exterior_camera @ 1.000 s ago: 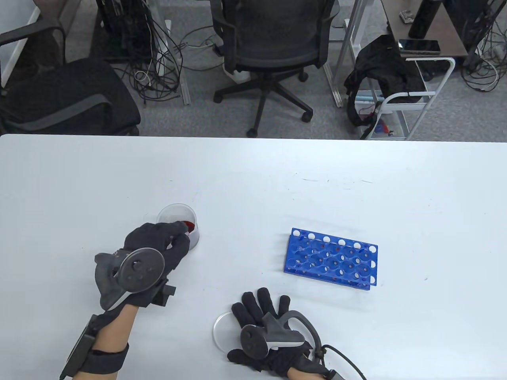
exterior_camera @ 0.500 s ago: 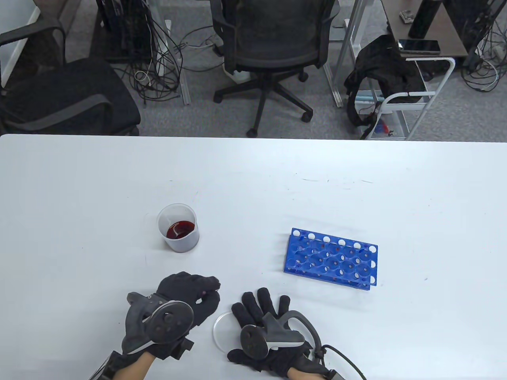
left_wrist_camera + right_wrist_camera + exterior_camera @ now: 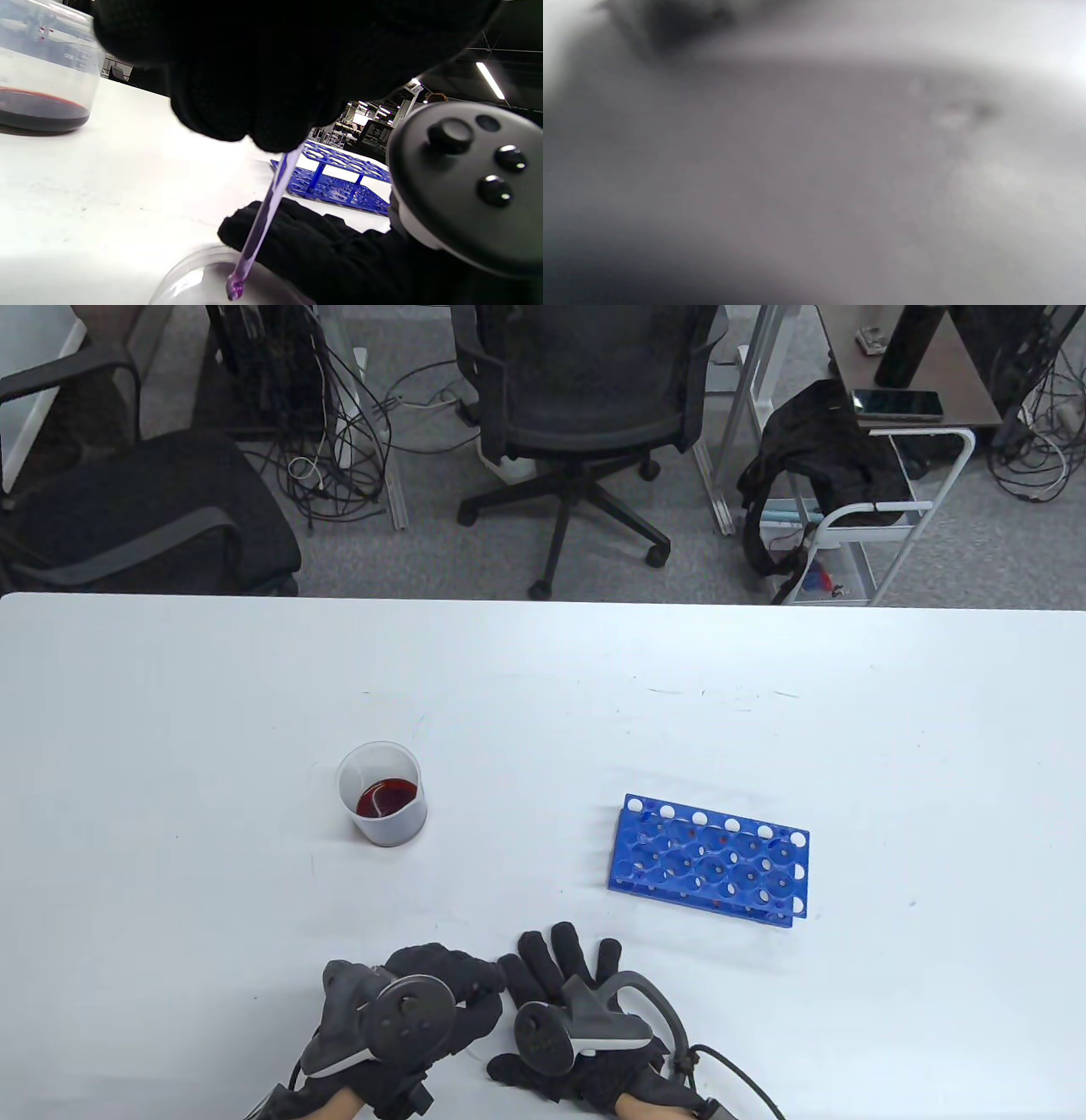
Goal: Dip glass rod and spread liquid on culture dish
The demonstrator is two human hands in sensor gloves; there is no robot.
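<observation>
My left hand (image 3: 475, 984) pinches a thin glass rod (image 3: 263, 212) that points down. The rod's wet purple-red tip touches the inside of the clear culture dish (image 3: 191, 279) in the left wrist view. In the table view both hands hide the dish. My right hand (image 3: 556, 976) lies flat with its fingers spread at the dish's right side, and it also shows in the left wrist view (image 3: 305, 245). A clear beaker (image 3: 382, 796) with dark red liquid stands behind the hands and also shows in the left wrist view (image 3: 42, 84). The right wrist view is a grey blur.
A blue test tube rack (image 3: 708, 861) lies on the white table (image 3: 764, 712) to the right of the hands, and it also shows in the left wrist view (image 3: 339, 178). Office chairs and a cart stand beyond the table's far edge.
My left hand has drawn the rod back from the beaker toward the near edge and now holds it over the dish beside the right hand. The right hand has not moved.
</observation>
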